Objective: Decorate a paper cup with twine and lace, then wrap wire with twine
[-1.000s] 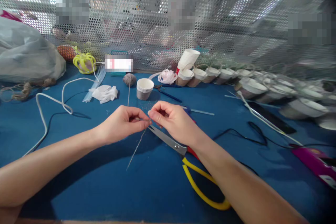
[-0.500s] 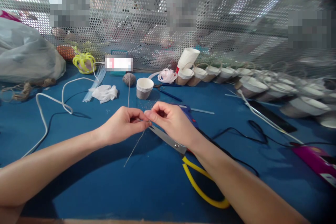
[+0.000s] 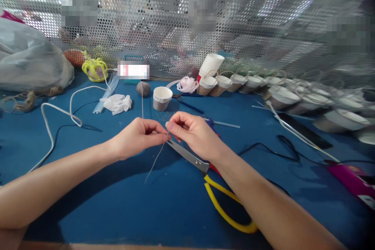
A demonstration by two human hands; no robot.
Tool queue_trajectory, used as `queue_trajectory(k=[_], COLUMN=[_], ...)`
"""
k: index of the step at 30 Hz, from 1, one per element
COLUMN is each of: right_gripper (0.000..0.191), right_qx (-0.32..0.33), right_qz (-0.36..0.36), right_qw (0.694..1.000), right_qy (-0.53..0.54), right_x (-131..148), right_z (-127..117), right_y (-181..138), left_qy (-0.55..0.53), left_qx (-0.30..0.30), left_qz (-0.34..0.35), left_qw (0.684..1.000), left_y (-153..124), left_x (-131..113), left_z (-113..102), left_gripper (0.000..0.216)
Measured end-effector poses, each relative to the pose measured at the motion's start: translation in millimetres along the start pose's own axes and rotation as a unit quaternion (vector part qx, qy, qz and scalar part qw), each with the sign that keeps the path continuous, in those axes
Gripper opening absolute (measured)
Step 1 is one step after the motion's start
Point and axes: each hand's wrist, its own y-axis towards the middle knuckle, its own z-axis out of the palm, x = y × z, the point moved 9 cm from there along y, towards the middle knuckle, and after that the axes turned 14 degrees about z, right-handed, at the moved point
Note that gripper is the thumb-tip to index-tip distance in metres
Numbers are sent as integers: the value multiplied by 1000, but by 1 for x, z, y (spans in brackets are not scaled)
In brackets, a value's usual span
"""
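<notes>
My left hand [image 3: 140, 136] and my right hand [image 3: 193, 134] meet over the middle of the blue table, each pinching a thin grey-beige twine [image 3: 154, 162]. A loose end of it hangs down below my left fingertips. From behind my left hand the twine runs up to a grey ball of twine [image 3: 143, 89]. Scissors [image 3: 187, 156] with yellow handles lie beneath my right hand and forearm, their blade tips just under the fingers. A wrapped cup [image 3: 162, 99], white above and grey-brown below, stands beyond my hands. What exactly sits between the fingertips is partly hidden.
Many similar cups with twine handles [image 3: 281, 97] crowd the right back. A stack of white cups [image 3: 211, 65], a pink-white ribbon roll [image 3: 187, 84], pliers [image 3: 190, 105] and a crumpled white cloth [image 3: 117, 104] lie nearer the middle. White cable [image 3: 49, 136] crosses the left; a phone [image 3: 304, 129] lies right.
My right fingertips have lifted and shifted slightly away from the left ones. The hanging twine end has swung a little to the right and up. The table things stay put.
</notes>
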Motion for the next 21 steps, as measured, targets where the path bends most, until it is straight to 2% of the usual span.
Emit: queue_trajectory(k=[5,9,15,21], right_gripper=[26,28,39,23], right_qx=[-21,-22,58,44], right_qz=[12,23,53,51], right_qw=[999,999,991,997], right_qy=[-30,-16,109,35], right_x=[-2,-6,-11,-8], right_z=[-2,0,10,9], right_y=[0,0,1,-1], left_qy=[36,12,-72,-98], left_qx=[3,-1,-6,4], left_qz=[12,13,-22,-34], left_qw=[999,1000,997,995], left_y=[0,0,-1,-1], left_x=[0,0,9,10], left_z=[-1,1,0,2], left_gripper=[18,17,21,25])
